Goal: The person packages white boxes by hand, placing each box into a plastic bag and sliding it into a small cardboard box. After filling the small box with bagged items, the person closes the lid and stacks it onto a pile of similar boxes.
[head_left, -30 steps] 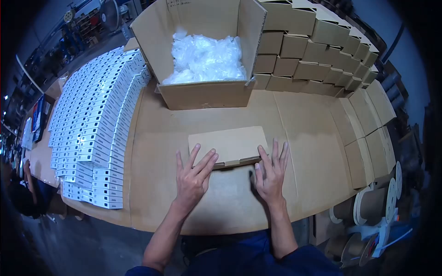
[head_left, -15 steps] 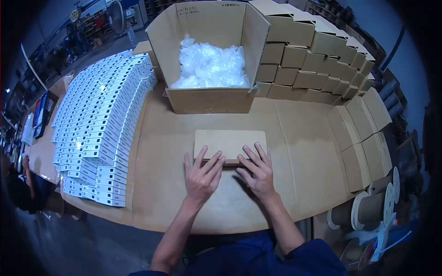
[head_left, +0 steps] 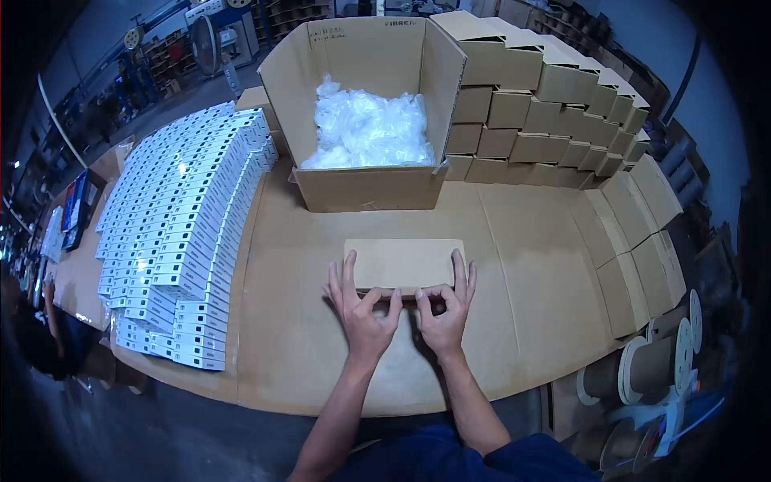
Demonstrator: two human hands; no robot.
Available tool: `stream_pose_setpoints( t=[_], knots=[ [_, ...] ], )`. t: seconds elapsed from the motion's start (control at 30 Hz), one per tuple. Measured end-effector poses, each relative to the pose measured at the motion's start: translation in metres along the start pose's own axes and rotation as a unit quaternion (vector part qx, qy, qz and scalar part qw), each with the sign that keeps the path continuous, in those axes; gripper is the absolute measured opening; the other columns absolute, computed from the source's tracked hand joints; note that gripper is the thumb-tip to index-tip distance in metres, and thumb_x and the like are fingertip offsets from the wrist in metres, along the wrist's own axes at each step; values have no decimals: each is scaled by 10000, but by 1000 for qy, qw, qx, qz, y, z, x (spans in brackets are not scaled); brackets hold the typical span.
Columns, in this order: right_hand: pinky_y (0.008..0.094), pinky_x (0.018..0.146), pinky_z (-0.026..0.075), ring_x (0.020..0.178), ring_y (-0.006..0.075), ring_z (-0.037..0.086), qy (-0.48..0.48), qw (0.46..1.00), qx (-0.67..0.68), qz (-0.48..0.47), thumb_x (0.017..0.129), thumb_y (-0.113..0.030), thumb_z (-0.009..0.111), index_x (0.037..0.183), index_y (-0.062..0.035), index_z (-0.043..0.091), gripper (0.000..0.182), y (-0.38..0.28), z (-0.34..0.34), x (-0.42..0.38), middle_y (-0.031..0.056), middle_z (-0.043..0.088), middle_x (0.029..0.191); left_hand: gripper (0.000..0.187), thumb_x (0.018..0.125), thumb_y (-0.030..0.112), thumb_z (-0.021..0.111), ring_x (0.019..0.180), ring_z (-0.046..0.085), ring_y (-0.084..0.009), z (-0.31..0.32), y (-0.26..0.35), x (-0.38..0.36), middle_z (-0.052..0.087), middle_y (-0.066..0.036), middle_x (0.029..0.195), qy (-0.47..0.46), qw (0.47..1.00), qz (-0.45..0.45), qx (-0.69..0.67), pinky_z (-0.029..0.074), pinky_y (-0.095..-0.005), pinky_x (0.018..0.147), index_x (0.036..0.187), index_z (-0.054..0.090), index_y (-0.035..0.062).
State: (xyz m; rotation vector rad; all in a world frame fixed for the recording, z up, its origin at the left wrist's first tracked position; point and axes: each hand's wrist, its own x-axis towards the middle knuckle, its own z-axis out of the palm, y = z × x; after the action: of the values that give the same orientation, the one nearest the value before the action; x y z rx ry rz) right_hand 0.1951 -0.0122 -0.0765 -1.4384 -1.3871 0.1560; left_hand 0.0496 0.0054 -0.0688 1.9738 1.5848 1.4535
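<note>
A small brown cardboard box (head_left: 404, 262) lies on the cardboard-covered table in front of me. My left hand (head_left: 365, 317) is at its front left. Thumb and index finger pinch the front edge, and other fingers reach up along the left side. On the right, my right hand (head_left: 442, 317) mirrors this, with thumb and index finger closed at the front edge near the middle and other fingers raised by the right side. Both thumbs almost meet. The inside of the box is hidden.
A large open carton (head_left: 369, 189) of clear plastic bags stands behind. White labelled boxes (head_left: 181, 233) are stacked at left. Brown boxes (head_left: 514, 104) pile up at back right, with more boxes (head_left: 634, 241) along the right edge. Cable spools (head_left: 654, 373) sit lower right. Another person's arm (head_left: 53, 317) shows far left.
Both hands have gone from fingers spread on the box's top to pinching its front edge, thumbs drawn together in the middle. The view has tilted slightly.
</note>
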Motion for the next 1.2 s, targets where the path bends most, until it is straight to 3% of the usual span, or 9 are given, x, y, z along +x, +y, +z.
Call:
stream_pose_setpoints(
  t=[0.2,0.43,0.63,0.83,0.97,1.03,1.1,1.13,1.2],
  knots=[
    [622,1241,157,1518,518,219,-11,1000,-1,-2,690,-55,731,684,-58,627,105,-1,-1,2,215,425,1598,141,779,94,750,1499,246,-481,4,1,-6,448,-174,1574,-10,999,32,-8,144,-676,1204,737,621,56],
    [616,1232,181,1503,522,230,1,1000,-20,0,763,-72,754,757,-44,632,125,0,6,6,227,428,1586,159,798,100,771,1426,363,-456,9,-1,1,569,-170,1417,9,999,31,-24,234,-636,1190,782,624,41],
    [758,1179,-34,1550,455,224,-80,977,-181,-82,867,-268,776,1117,-169,771,270,-4,-6,6,-9,581,1498,383,774,290,877,1344,491,-336,-16,-26,23,674,24,1272,-94,982,157,45,283,-685,1160,1130,777,190],
    [725,1205,-38,1494,375,404,-98,967,-168,-162,845,-290,816,1109,-214,810,274,11,-15,29,-82,754,1228,245,775,253,872,1280,566,-301,-6,-33,34,756,75,1104,-76,979,188,11,264,-655,1188,1009,823,201],
    [715,1218,1,1461,369,458,-104,967,-143,-182,803,-257,849,1073,-203,821,277,16,-15,34,-66,773,1177,241,775,159,876,1273,585,-337,-7,-34,36,781,33,1092,-91,978,186,-18,257,-613,1206,1010,823,162],
    [673,1225,162,1452,389,463,-113,975,-101,-165,771,-252,877,1060,-174,818,305,24,-14,33,-30,755,1231,230,778,142,872,1282,573,-354,-7,-33,37,782,30,1085,-93,977,188,-27,263,-606,1208,1002,822,153],
    [624,1219,269,1458,410,447,-111,984,-48,-132,755,-255,893,1070,-156,811,340,26,-15,34,17,731,1292,224,746,117,899,1390,490,-415,-9,-35,38,631,-141,1387,-93,981,165,-50,295,-569,1213,949,806,101],
    [539,1183,387,1463,457,418,-91,987,-39,-128,716,-249,928,1101,-127,796,425,25,-16,35,144,597,1472,232,734,115,909,1420,460,-429,-14,-29,40,554,-190,1467,-87,985,129,-74,312,-559,1209,936,798,87],
    [502,1182,399,1467,479,398,-55,996,-7,-65,701,-244,942,1128,-124,789,469,18,-16,39,209,483,1551,300,692,108,935,1500,354,-463,-17,-35,43,275,-318,1638,-116,984,40,-131,372,-529,1184,920,749,50]
  ],
)
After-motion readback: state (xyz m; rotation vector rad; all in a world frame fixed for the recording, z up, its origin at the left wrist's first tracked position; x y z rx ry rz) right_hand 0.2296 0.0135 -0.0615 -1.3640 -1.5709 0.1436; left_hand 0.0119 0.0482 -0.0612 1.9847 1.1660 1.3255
